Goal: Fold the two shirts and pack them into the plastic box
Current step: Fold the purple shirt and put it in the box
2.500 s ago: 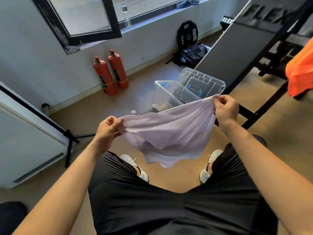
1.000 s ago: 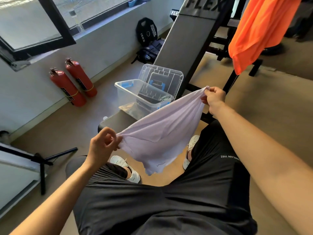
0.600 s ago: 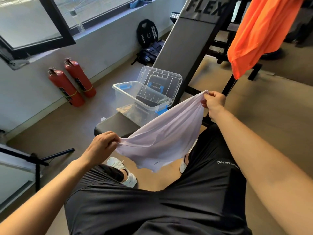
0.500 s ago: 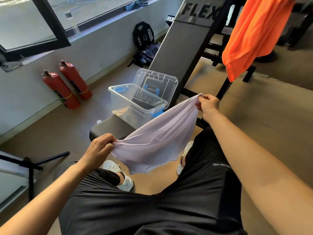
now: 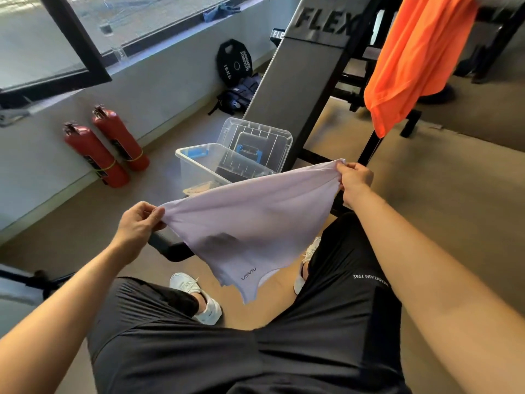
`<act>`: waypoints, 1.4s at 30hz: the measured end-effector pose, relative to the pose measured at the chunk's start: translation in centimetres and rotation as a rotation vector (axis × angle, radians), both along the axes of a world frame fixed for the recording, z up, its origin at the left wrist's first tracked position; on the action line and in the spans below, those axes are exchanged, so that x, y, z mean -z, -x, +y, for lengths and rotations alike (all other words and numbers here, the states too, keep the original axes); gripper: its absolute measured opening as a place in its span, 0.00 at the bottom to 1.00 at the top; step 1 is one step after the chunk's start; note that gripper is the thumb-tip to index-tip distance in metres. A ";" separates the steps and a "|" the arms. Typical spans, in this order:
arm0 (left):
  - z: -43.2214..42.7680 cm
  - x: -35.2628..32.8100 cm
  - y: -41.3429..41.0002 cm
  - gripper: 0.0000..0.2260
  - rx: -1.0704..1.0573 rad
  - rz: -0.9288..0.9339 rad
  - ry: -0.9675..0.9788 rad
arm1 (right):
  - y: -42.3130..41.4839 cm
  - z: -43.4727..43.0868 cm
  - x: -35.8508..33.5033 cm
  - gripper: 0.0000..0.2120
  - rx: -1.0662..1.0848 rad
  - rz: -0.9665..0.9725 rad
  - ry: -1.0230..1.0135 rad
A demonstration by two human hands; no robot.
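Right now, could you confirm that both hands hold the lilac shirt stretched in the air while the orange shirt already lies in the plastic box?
Not quite. The head view shows the orange shirt hanging from above at upper right, not in the plastic box. The rest stands: the left hand and right hand hold the lilac shirt stretched in the air.
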State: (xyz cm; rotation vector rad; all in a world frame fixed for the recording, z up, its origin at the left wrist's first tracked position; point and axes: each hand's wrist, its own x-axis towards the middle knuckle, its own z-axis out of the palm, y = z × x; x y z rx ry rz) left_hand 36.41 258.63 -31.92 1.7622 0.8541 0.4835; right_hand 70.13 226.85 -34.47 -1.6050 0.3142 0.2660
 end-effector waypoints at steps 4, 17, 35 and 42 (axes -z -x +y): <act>2.3 -2.9 0.6 0.08 0.365 0.239 0.084 | -1.3 -2.3 -1.6 0.08 -0.328 0.039 -0.184; 0.1 -2.4 -0.6 0.06 -0.065 0.050 0.139 | 0.6 -1.9 0.0 0.18 -0.157 -0.033 -0.012; -13.1 -2.6 -1.8 0.02 -0.086 -0.124 0.554 | 16.4 3.0 -1.5 0.03 -0.408 -0.090 -0.171; -17.0 -2.0 -2.5 0.08 -0.078 -0.143 0.487 | 20.5 3.4 -1.6 0.10 -0.688 -0.224 -0.131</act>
